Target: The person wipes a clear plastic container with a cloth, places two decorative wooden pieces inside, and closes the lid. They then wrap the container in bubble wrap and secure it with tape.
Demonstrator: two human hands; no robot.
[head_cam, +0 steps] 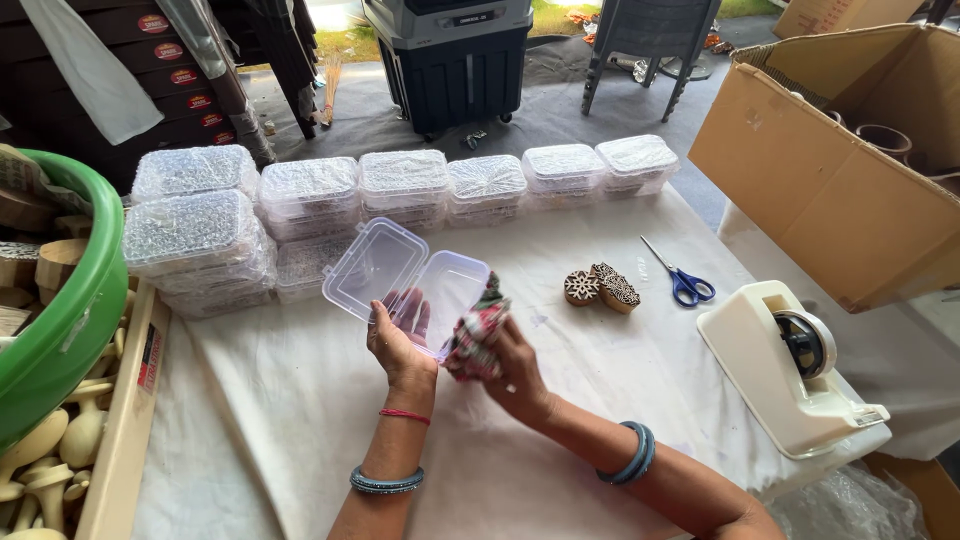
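The left hand (398, 340) holds a clear hinged box (408, 283) from beneath, palm up, fingers curled round the underside of its tray; the lid stands open toward the far-left. The right hand (507, 362) is closed round a bunched cloth (477, 328) of red, green and white print, pressing it against the tray's right rim. Box and cloth are held just above the middle of the desk (300, 400), which is covered by a white sheet.

Along the far edge runs a row of closed clear boxes (400, 185), stacked and filled, with more stacks at the far-left corner. Right of the hands lie two carved wooden blocks (602, 287), touching each other, and just beyond them blue-handled scissors (683, 280). A cream tape dispenser (790, 365) sits near the right edge. A green tub (60, 320) overhangs the left edge, with wooden pieces (50, 450) in a tray below it. An open cardboard carton (830, 170) stands off the desk's far-right corner.
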